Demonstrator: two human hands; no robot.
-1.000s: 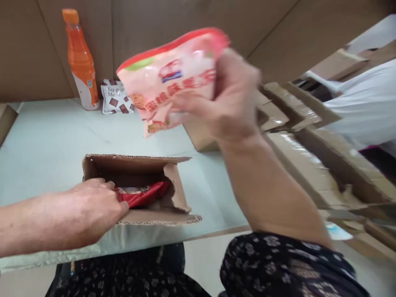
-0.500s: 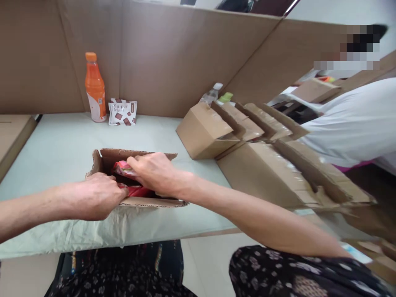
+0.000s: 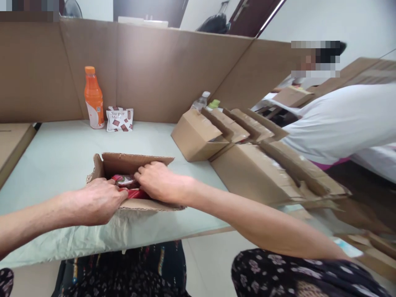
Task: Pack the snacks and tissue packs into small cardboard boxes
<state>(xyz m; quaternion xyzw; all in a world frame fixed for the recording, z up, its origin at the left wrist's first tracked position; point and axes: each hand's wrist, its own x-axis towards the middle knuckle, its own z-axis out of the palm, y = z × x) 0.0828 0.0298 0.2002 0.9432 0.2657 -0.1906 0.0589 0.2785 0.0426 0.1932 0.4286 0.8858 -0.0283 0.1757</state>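
Note:
A small open cardboard box (image 3: 136,161) sits near the front edge of a pale green table (image 3: 55,156). Red snack packets (image 3: 126,181) lie inside it. My left hand (image 3: 95,201) rests on the box's near left edge, fingers touching a red packet. My right hand (image 3: 157,181) reaches into the box from the right and presses down on the packets with fingers curled. How firmly either hand grips a packet is hidden by the box wall.
An orange drink bottle (image 3: 93,99) and a brown-and-white snack bag (image 3: 119,119) stand at the back by a cardboard wall (image 3: 161,70). Folded and stacked cardboard boxes (image 3: 247,156) fill the right side. A person in a white top (image 3: 340,119) works beyond them.
My right hand brought the pink snack bag down from the air into the box and now presses there. My left hand has stayed at the box. The camera tilted upward.

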